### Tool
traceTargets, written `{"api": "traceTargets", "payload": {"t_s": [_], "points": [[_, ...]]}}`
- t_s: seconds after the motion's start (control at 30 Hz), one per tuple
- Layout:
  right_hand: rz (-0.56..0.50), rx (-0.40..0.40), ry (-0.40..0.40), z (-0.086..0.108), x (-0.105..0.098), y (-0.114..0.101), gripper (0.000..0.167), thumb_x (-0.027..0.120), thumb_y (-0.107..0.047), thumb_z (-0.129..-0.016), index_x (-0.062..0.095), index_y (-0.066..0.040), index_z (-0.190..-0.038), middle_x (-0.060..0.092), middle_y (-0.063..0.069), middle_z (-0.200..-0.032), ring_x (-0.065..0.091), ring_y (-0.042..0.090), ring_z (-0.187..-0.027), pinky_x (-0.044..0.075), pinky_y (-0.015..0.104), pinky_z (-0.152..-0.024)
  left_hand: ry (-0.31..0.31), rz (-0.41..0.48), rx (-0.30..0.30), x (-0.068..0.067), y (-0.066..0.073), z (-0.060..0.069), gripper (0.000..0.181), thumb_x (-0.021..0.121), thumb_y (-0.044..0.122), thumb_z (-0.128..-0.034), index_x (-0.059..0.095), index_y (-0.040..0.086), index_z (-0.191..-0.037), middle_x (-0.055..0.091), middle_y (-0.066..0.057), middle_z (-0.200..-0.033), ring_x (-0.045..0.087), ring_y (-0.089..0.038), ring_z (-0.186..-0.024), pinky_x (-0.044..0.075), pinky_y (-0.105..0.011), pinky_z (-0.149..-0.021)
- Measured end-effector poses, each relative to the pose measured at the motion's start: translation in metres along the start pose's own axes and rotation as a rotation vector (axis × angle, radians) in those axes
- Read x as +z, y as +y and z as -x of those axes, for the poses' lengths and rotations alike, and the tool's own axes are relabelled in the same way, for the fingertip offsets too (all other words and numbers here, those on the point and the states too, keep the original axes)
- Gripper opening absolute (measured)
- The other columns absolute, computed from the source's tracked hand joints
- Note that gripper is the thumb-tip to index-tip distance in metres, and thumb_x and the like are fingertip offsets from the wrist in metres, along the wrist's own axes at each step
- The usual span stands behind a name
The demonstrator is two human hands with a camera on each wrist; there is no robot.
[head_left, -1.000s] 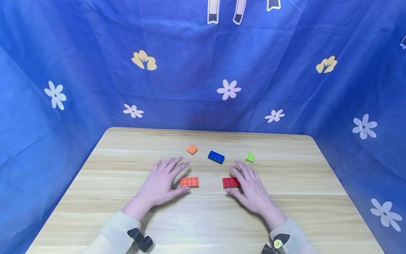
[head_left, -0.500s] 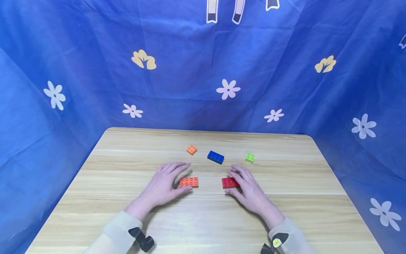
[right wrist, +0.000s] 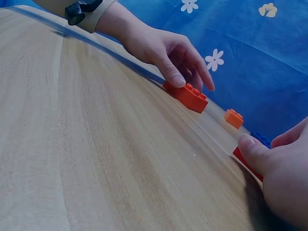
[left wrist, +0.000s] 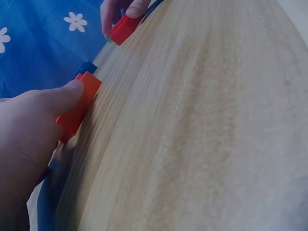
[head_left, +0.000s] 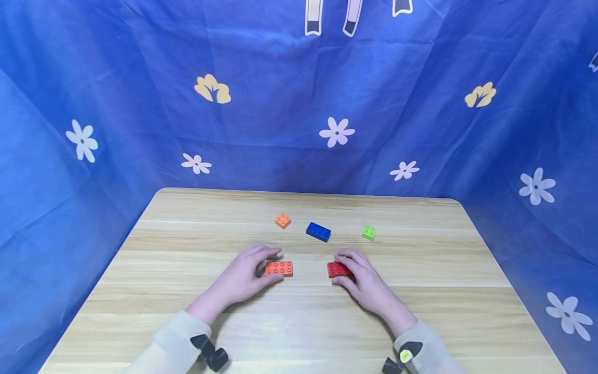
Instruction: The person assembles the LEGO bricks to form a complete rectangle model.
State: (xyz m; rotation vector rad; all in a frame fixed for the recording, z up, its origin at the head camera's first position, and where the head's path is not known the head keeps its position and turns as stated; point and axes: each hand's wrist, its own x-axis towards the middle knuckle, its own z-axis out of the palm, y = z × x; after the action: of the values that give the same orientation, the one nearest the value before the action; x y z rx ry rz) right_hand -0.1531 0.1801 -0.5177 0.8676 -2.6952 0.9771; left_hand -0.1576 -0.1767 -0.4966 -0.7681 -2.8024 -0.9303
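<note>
On your side of the blue brick (head_left: pixel 318 232), your left hand (head_left: pixel 240 274) bracketed the long orange brick (head_left: pixel 282 267), thumb and fingers parted; your right hand (head_left: pixel 368 284), likewise parted, bracketed the red brick (head_left: pixel 337 268).

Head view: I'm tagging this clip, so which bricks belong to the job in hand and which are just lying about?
Likely in the job:
long orange brick, left grip around one end
red brick, right grip around one end

Apparently just lying about:
small orange brick
blue brick
green brick
</note>
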Motion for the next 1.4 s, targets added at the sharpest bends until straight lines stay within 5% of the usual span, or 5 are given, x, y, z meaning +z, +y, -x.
{"api": "traceTargets", "payload": {"t_s": [0.2, 0.5, 0.97, 1.4], "points": [[0.001, 0.017, 0.001, -0.001, 0.001, 0.000, 0.048, 0.079, -0.030, -0.097, 0.069, -0.005, -0.138, 0.063, 0.000, -0.136, 0.057, 0.017, -0.129, 0.050, 0.042, -0.109, 0.004, 0.056, 0.026, 0.001, -0.001, -0.002, 0.052, 0.085, 0.040, -0.0916, 0.073, 0.011, -0.133, 0.070, 0.006, -0.124, 0.064, -0.016, -0.117, 0.052, -0.044, -0.104], [-0.049, 0.031, 0.024, -0.006, 0.001, -0.002, 0.043, 0.084, -0.024, -0.093, 0.074, -0.004, -0.129, 0.069, 0.000, -0.123, 0.062, 0.020, -0.118, 0.054, 0.046, -0.101, -0.010, 0.112, -0.012, 0.001, -0.002, -0.004, 0.042, 0.087, 0.034, -0.0900, 0.078, 0.013, -0.125, 0.072, 0.009, -0.115, 0.065, -0.012, -0.108, 0.055, -0.040, -0.096], [-0.076, 0.053, 0.022, -0.018, 0.004, -0.001, 0.040, 0.085, -0.026, -0.093, 0.076, -0.007, -0.126, 0.071, -0.001, -0.121, 0.064, 0.020, -0.117, 0.054, 0.045, -0.101, -0.029, 0.130, -0.053, 0.002, 0.001, -0.011, 0.042, 0.087, 0.035, -0.0894, 0.078, 0.013, -0.124, 0.072, -0.001, -0.125, 0.065, -0.026, -0.119, 0.048, -0.052, -0.109], [-0.106, 0.040, 0.027, -0.026, 0.008, -0.003, 0.039, 0.086, -0.023, -0.091, 0.077, -0.005, -0.124, 0.072, -0.001, -0.117, 0.065, 0.019, -0.114, 0.055, 0.043, -0.099, -0.015, 0.142, -0.010, 0.011, 0.005, -0.022, 0.041, 0.088, 0.032, -0.0891, 0.079, 0.011, -0.123, 0.075, 0.001, -0.119, 0.068, -0.024, -0.115, 0.050, -0.049, -0.107]]}}
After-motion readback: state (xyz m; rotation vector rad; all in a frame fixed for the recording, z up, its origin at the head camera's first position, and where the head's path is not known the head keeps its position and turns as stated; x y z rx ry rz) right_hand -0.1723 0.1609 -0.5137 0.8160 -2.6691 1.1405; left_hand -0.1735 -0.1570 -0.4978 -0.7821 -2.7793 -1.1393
